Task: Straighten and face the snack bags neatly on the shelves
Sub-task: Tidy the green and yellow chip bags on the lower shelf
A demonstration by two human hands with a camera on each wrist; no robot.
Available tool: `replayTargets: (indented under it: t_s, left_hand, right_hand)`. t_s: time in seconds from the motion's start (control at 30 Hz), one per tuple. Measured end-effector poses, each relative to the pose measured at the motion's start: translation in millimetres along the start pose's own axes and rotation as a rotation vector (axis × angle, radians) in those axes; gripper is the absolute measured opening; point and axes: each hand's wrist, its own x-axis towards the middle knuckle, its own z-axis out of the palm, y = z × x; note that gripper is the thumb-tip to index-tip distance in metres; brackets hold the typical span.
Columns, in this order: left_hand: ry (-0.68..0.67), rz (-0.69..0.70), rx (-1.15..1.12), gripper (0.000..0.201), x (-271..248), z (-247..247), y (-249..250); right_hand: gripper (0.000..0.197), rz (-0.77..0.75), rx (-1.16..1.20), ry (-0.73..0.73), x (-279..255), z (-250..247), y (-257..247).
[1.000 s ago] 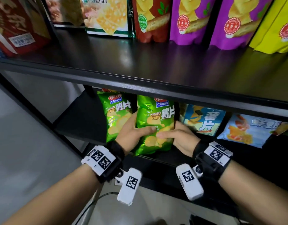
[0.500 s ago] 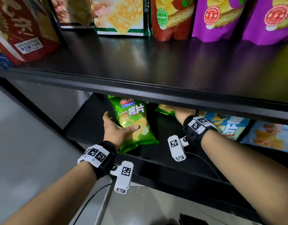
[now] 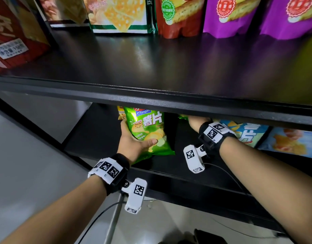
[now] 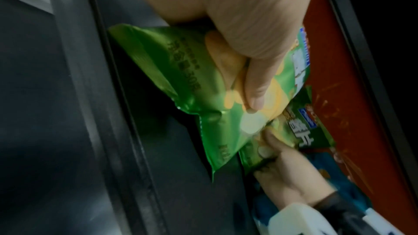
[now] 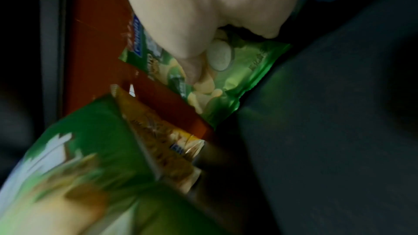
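The right hand [image 3: 195,121] had carried its green chip bag [image 5: 226,78] deeper under the upper shelf [image 3: 151,101], gripping it; the left hand [image 3: 134,145] clasped another green bag [image 3: 148,129].

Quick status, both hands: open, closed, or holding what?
Left hand: grips the front green chip bag, thumb across its face.
Right hand: pinches a second green chip bag farther back on the lower shelf.

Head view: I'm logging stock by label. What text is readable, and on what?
"Qinqin", "POTATO CHIPS", "薯片": green chip bag held in the left hand.
"薯片", partly hidden: blue chip bag.
White sticker on the red bag: blurred, unreadable.
Round seals on upper-shelf bags: unreadable.
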Motion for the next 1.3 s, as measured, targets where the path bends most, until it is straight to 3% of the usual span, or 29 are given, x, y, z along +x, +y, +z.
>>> replayTargets:
  t_s: [0.1,0.17,0.27,0.47,0.6,0.77,0.93,1.03,1.1,1.2,1.3]
  left_hand:
    - [-0.04,0.072,0.052,0.092,3.0,11.4,5.3]
    - [-0.072,0.094,0.079,0.085,8.4,20.7,10.8]
    - [-0.134,0.115,0.123,0.078,21.2,37.6,15.3]
    - [-0.155,0.135,0.274,0.076,39.4,82.9,20.5]
    - [-0.165,0.088,0.278,0.072,41.4,100.8,20.6]
    - [-0.128,0.13,0.258,0.078,37.7,78.5,18.9]
    - [0.165,0.284,0.175,0.059,37.1,8.9,13.7]
    - [0.291,0.176,0.178,0.049,58.8,-29.8,7.3]
    - [0.305,0.039,0.115,0.049,78.4,-48.1,4.8]
    - [0.218,-0.143,-0.074,0.052,100.8,-62.4,6.0]
    - [0.102,-0.201,-0.189,0.054,108.4,-66.0,10.2]
  right_hand:
    - [0.036,0.044,-0.064,0.062,-11.8,6.2,3.1]
    - [0.038,0.052,0.097,0.048,-24.4,5.5,-0.9]
    - [0.038,-0.02,0.159,0.096,-44.6,0.9,2.8]
    - [0.034,-0.049,0.167,0.381,-66.9,-9.5,5.6]
    - [0.016,-0.129,0.177,0.434,-77.4,-12.7,8.4]
    - [0.024,-0.28,0.3,0.303,-86.0,-1.9,-7.1]
    - [0.024,-0.317,0.353,0.13,-70.1,28.0,-40.4]
    - [0.022,-0.29,0.371,0.061,-51.9,50.3,-67.2]
    - [0.027,-0.222,0.378,0.012,-34.8,63.6,-82.3]
    - [0.04,-0.119,0.239,-0.118,-12.9,71.0,-102.1]
    - [0.04,-0.072,0.355,-0.166,2.5,73.5,-117.5]
